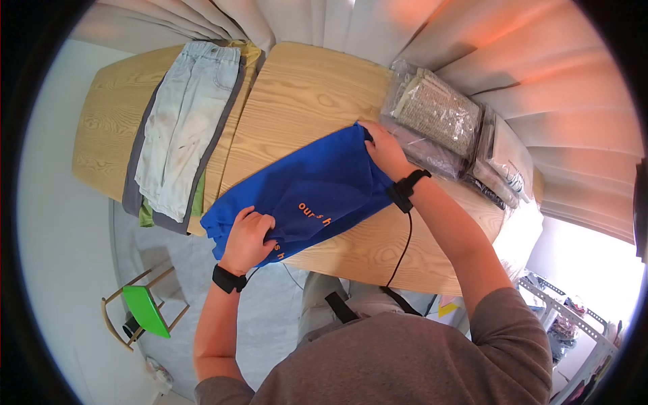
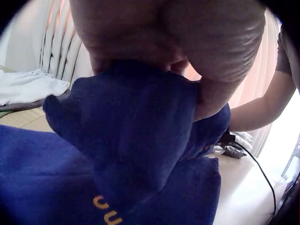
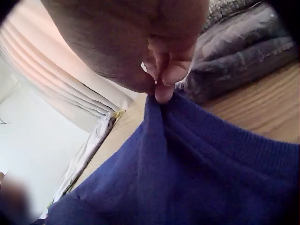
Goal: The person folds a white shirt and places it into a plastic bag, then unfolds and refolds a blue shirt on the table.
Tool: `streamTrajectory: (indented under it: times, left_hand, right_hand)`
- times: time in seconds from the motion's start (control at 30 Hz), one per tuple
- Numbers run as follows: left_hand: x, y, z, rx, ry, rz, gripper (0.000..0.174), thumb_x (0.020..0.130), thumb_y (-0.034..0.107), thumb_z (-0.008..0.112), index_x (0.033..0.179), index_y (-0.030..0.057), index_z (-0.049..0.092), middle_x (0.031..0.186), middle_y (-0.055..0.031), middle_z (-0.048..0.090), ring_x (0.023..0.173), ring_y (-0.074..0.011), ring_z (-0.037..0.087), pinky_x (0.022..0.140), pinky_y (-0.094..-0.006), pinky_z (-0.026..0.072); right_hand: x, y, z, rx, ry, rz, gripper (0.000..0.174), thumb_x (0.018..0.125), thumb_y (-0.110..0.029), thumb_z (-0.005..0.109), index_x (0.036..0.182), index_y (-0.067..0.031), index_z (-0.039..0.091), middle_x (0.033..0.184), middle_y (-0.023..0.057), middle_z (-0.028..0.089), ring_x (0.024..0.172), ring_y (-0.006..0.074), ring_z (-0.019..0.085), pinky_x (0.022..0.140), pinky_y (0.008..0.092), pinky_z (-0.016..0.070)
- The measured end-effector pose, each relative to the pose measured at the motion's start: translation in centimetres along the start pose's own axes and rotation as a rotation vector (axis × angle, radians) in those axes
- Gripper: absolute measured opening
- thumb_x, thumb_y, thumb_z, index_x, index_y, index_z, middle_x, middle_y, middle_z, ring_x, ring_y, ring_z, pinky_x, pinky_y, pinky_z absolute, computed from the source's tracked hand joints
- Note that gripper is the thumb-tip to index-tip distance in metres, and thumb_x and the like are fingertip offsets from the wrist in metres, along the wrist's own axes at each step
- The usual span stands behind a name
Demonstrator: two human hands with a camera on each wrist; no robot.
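Note:
A blue garment (image 1: 317, 172) with orange lettering lies folded and rumpled across the wooden table. At its left end, my left hand (image 1: 248, 237) grips a bunched layer near the letters; in the left wrist view the gathered cloth (image 2: 136, 126) hangs from that hand's curled fingers. My right hand (image 1: 386, 150) is at the far right corner of the garment. There, in the right wrist view, the thumb and fingers (image 3: 164, 91) pinch the cloth beside a ribbed edge (image 3: 248, 145). Part of the lettering is hidden by folds.
Pale stained jeans (image 1: 189, 121) lie over dark and green clothes at the table's left. Plastic-wrapped textiles (image 1: 439, 111) are stacked at the back right before a curtain (image 1: 560, 94). A cable (image 1: 405, 250) trails from my right wrist. A green-seated chair (image 1: 145, 310) stands lower left.

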State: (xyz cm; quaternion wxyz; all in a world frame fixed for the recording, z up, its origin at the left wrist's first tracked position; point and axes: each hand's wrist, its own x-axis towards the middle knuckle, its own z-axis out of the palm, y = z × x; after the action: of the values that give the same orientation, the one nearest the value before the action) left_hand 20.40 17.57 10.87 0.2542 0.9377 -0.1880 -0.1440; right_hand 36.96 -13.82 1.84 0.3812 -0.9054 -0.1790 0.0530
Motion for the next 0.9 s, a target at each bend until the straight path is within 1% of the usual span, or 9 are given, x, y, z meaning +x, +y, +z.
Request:
streamTrajectory:
  times: [0.07,0.13,0.17,0.27,0.43,0.53,0.6,0.73,0.9]
  left_hand:
    - [-1.2,-0.6,1.8,-0.043,0.035,-0.069,0.035,0.063,0.010,0.069,0.095,0.0059,0.058,0.083,-0.0099,0.057,0.092,-0.0263,0.056,0.095,-0.0427,0.0380]
    - [-2.4,-1.8,4.2,0.083,0.093,-0.167,0.061,0.061,0.007,0.069,0.120,0.0093,0.051,0.111,-0.0152,0.053,0.108,-0.0334,0.049,0.097,-0.0458,0.0363]
    - [-2.8,-2.1,5.3,0.086,0.090,-0.162,0.061,0.061,0.007,0.069,0.120,0.0093,0.051,0.111,-0.0152,0.053,0.108,-0.0334,0.049,0.097,-0.0458,0.0363]
    - [-3.2,-2.9,7.6,0.156,0.051,-0.428,0.072,0.067,0.012,0.069,0.133,0.0260,0.044,0.145,-0.0170,0.024,0.131,-0.0441,0.025,0.100,-0.0542,0.0318]
    - [-4.2,-4.4,7.9,0.117,0.046,-0.351,0.072,0.066,0.010,0.068,0.133,0.0249,0.045,0.146,-0.0158,0.023,0.133,-0.0438,0.020,0.103,-0.0559,0.0275]
    - [-4.7,-4.9,7.3,0.116,-0.001,-0.302,0.073,0.066,0.009,0.068,0.133,0.0247,0.045,0.147,-0.0145,0.022,0.133,-0.0436,0.019,0.104,-0.0561,0.0262]
    - [-4.7,-5.0,7.1,0.121,-0.026,-0.259,0.073,0.066,0.009,0.068,0.133,0.0246,0.045,0.147,-0.0138,0.021,0.133,-0.0435,0.018,0.104,-0.0562,0.0258]
    - [-4.1,-4.8,6.8,0.170,-0.133,-0.153,0.073,0.066,0.008,0.068,0.133,0.0247,0.045,0.148,-0.0128,0.020,0.134,-0.0429,0.017,0.105,-0.0562,0.0248]
    - [-0.9,-2.4,7.8,0.225,-0.217,0.032,0.073,0.065,0.009,0.069,0.132,0.0251,0.045,0.148,-0.0122,0.019,0.135,-0.0422,0.015,0.105,-0.0570,0.0241]
  right_hand:
    - [0.2,0.4,1.4,-0.104,-0.003,0.036,0.043,0.080,0.000,0.051,0.122,-0.0073,0.045,0.119,0.0185,0.050,0.098,0.0368,0.057,0.082,0.0411,0.0480]
    - [0.3,-0.3,2.2,-0.210,0.000,0.073,0.045,0.080,0.000,0.050,0.124,-0.0070,0.042,0.119,0.0201,0.049,0.097,0.0373,0.057,0.081,0.0412,0.0486]
    - [0.3,-0.9,2.3,-0.279,-0.032,0.153,0.047,0.080,0.000,0.050,0.125,-0.0063,0.041,0.120,0.0221,0.048,0.096,0.0374,0.058,0.079,0.0415,0.0493]
    - [0.0,-2.1,2.8,-0.356,-0.062,0.258,0.048,0.080,-0.001,0.051,0.126,-0.0049,0.038,0.117,0.0251,0.049,0.094,0.0372,0.059,0.076,0.0423,0.0504]
    - [-1.1,-2.5,2.8,-0.240,-0.228,0.406,0.049,0.079,-0.005,0.057,0.124,-0.0011,0.038,0.103,0.0252,0.057,0.094,0.0382,0.059,0.077,0.0434,0.0498]
    - [-3.5,-1.0,3.5,-0.023,-0.037,0.392,0.048,0.076,-0.007,0.062,0.119,0.0016,0.042,0.094,0.0234,0.061,0.093,0.0374,0.059,0.079,0.0424,0.0488]
    - [-5.4,-0.5,2.9,0.157,-0.056,0.587,0.045,0.074,-0.006,0.064,0.114,0.0034,0.046,0.096,0.0224,0.062,0.092,0.0359,0.060,0.080,0.0402,0.0480]
    - [-11.3,1.5,2.0,0.187,0.025,0.718,0.043,0.073,-0.007,0.065,0.111,0.0036,0.048,0.096,0.0205,0.062,0.092,0.0323,0.061,0.079,0.0375,0.0480]
    - [-20.7,3.5,-2.0,0.281,0.290,0.876,0.044,0.073,-0.008,0.068,0.112,-0.0009,0.050,0.084,0.0130,0.060,0.082,0.0249,0.061,0.072,0.0344,0.0485]
